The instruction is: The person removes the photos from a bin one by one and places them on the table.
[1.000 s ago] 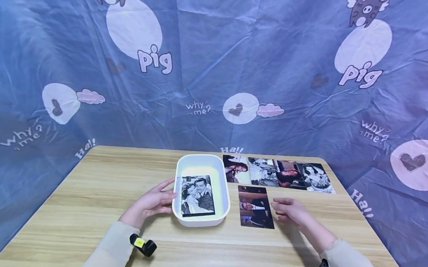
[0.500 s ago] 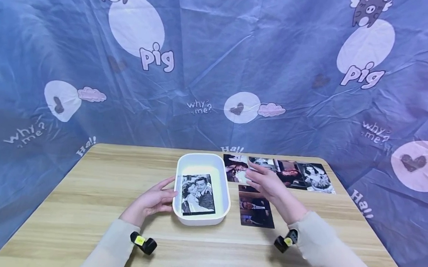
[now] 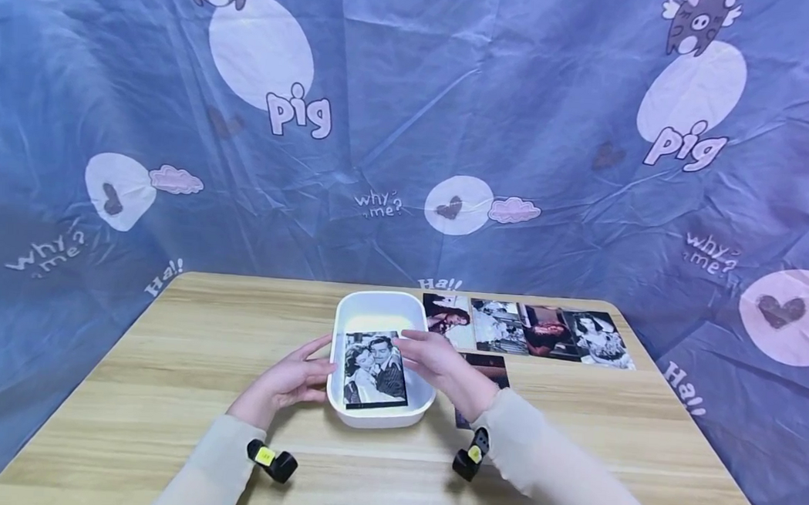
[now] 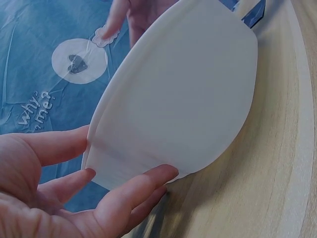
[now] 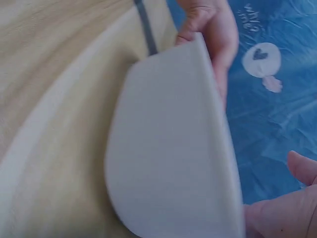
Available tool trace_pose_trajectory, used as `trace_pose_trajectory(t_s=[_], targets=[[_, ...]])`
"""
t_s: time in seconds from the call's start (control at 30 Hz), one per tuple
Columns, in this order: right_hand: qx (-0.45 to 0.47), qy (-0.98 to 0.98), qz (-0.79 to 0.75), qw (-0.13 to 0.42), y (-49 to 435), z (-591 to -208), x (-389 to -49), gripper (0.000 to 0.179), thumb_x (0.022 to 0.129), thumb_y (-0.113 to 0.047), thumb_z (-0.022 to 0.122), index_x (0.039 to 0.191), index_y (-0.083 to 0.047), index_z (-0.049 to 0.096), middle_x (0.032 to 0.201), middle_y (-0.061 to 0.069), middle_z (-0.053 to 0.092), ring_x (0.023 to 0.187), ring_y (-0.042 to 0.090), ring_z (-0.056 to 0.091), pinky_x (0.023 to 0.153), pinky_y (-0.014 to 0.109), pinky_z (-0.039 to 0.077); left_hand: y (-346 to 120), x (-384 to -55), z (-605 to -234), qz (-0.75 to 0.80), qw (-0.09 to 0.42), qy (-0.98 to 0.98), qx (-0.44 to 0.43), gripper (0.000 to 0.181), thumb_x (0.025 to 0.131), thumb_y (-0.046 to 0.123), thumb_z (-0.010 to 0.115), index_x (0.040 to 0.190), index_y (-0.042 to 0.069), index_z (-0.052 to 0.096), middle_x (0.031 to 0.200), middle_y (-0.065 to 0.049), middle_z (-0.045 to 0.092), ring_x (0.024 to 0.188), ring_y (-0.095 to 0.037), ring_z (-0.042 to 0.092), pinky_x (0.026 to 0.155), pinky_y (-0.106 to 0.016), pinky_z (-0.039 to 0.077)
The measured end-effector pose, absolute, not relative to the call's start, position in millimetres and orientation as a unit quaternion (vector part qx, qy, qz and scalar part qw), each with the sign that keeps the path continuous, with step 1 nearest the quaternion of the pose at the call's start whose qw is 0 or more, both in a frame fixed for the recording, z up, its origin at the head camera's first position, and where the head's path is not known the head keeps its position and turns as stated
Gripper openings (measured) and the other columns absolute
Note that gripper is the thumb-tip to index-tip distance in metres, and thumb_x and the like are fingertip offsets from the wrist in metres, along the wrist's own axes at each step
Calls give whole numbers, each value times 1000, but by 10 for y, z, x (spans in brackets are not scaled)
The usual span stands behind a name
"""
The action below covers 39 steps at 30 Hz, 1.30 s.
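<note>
In the head view a white rectangular box [image 3: 382, 420] stands on the table, with a black-and-white photo [image 3: 373, 373] of a couple lying inside. My left hand [image 3: 292, 377] touches the box's left side, its fingers nearly straight against the outer wall [image 4: 183, 89] in the left wrist view. Over the box's right rim reaches my right hand [image 3: 442, 364], fingertips by the photo's upper right corner; contact cannot be made out. The right wrist view shows that hand's thumb and finger [image 5: 285, 213] spread apart. A dark colour photo [image 3: 491, 367] on the table is partly hidden under my right forearm.
Several photos lie in a row at the back right, among them a colour one [image 3: 450, 322] close to the box and a black-and-white one [image 3: 599, 339] at the far end. Behind the wooden table [image 3: 234, 312] hangs a blue printed cloth [image 3: 398, 128].
My right hand has moved left, from beside the colour photo on the table, across the photo row, to over the box. The left hand and the box have stayed put.
</note>
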State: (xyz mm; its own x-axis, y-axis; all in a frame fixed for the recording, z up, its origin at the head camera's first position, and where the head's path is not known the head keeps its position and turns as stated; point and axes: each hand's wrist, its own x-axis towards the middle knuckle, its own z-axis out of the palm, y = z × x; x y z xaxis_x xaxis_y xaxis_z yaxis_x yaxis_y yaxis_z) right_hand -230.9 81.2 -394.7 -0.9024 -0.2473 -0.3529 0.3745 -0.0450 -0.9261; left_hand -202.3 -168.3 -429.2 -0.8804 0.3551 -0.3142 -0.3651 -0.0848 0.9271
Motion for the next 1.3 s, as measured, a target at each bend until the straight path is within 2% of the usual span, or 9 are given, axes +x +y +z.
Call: trace_pose_trajectory(t_s=[0.17,0.33,0.5,0.63,0.77,0.93,1.07,1.3], targets=[[71,708,-667,222,674,-4062,-2274,59,90,-11,62,139,14,39,143,31,42,135,48,35,116,57,29,-1683,-2019,-4296,736,243,632,-7,75,95,4,53,156,9,8,147,-35,31,112,-33,63,84,-41,60],[87,721,-655,210,596,-4105,-2242,64,88,-10,63,140,15,35,146,32,35,136,47,32,114,63,29,-1688,-2015,-4288,736,243,632,-6,76,95,5,53,156,10,8,147,-36,30,113,-33,62,85,-42,60],[108,719,-656,201,543,-4147,-2249,62,86,-7,64,138,13,37,145,28,38,134,43,36,109,56,38,-1682,-2011,-4274,733,243,635,-6,77,95,5,54,156,10,7,147,-35,31,114,-35,61,86,-42,60],[128,720,-654,194,522,-4196,-2278,47,83,-4,65,125,11,50,137,23,47,124,37,44,91,44,46,-1662,-2018,-4277,729,246,638,1,78,95,7,55,156,10,6,148,-35,30,116,-36,60,88,-44,59],[133,723,-652,186,509,-4231,-2305,39,82,0,64,118,11,54,131,22,50,112,30,46,79,33,44,-1660,-2028,-4290,727,244,642,-1,77,95,6,54,156,10,7,148,-35,30,114,-34,61,86,-42,60],[135,730,-646,179,493,-4261,-2309,37,80,3,62,115,11,54,122,20,52,98,24,43,69,27,39,-1672,-2033,-4300,728,243,641,-4,75,95,4,52,156,9,7,147,-35,31,112,-33,63,84,-41,60],[141,731,-646,171,485,-4270,-2309,41,76,5,59,116,12,54,122,19,51,97,24,42,66,25,37,-1676,-2037,-4311,729,246,639,1,76,95,5,52,156,9,6,147,-35,31,112,-33,62,86,-42,60],[147,726,-649,172,474,-4266,-2311,54,75,6,55,128,12,48,134,23,48,108,27,44,71,28,40,-1675,-2033,-4306,731,244,637,-3,75,96,4,51,156,10,7,147,-35,30,113,-34,62,86,-43,60]])
